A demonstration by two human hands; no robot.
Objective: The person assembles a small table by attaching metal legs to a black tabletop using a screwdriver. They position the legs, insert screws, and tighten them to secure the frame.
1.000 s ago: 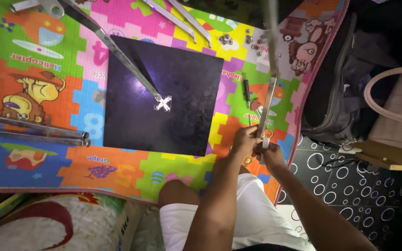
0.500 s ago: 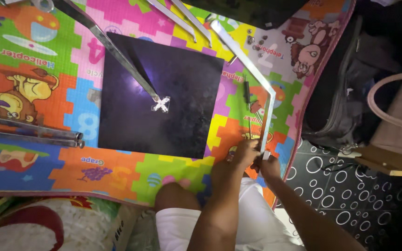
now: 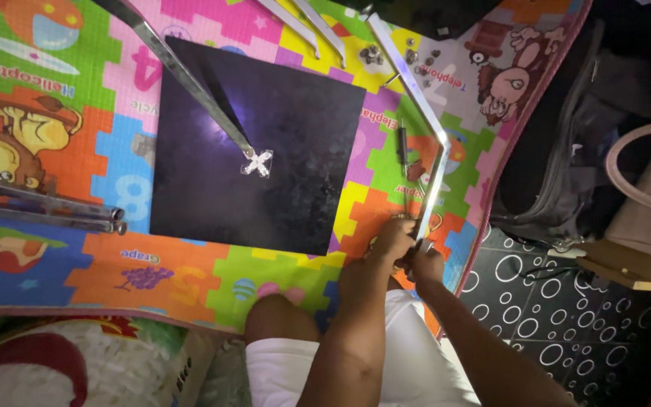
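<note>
From the head view, both hands met at the lower end of a bent metal bar (image 3: 432,162), which lay on a colourful foam play mat (image 3: 190,267) spread on the floor. The left hand (image 3: 392,240) was curled shut round the bar's end, and the right hand (image 3: 425,264) was closed against the same end from the other side; whether a small part was pinched between the fingers could not be told. The bar ran up from the hands, kinked, and slanted away toward the top of the mat.

Taking the black square panel (image 3: 258,147) as landmark: the bar lay just right of it, with a dark screwdriver (image 3: 401,143) between the two. A scatter of screws and nuts (image 3: 393,56) sat above the panel's upper right corner. A flat metal strip (image 3: 190,79) crossed the panel's upper left, ending at a small cross-shaped bracket (image 3: 258,163) near its middle. Two round metal tubes (image 3: 43,211) lay well to its left. A dark bag (image 3: 566,151) rested far to the right, off the mat.

The risks, as I judge them: the long bar could pivot while worked at one end and sweep into the loose screws, scattering them; small hardware could also slip from the fingers and vanish against the busy mat pattern.
</note>
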